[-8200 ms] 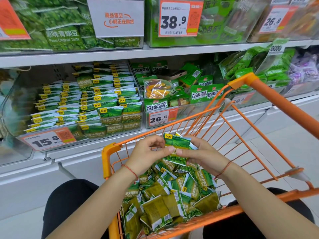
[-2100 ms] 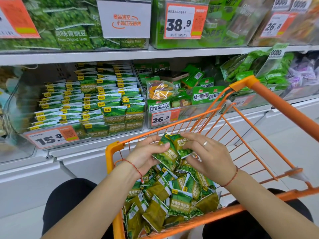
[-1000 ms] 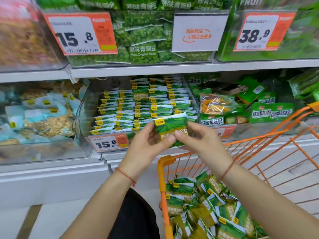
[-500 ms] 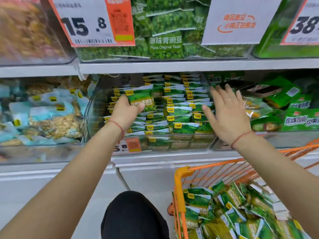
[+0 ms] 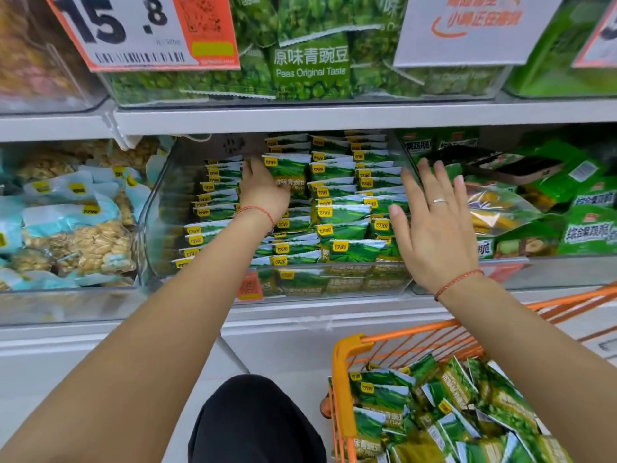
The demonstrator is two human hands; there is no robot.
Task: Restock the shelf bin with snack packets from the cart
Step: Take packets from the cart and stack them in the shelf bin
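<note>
Green packet [image 5: 289, 177] gripped by left hand [image 5: 263, 192] — right hand [image 5: 434, 225] splayed

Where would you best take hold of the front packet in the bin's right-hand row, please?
Pinch the front packet by its white crimped top edge, coming from above and in front. It stands upright behind the clear bin wall, so only that top strip is free.
</note>
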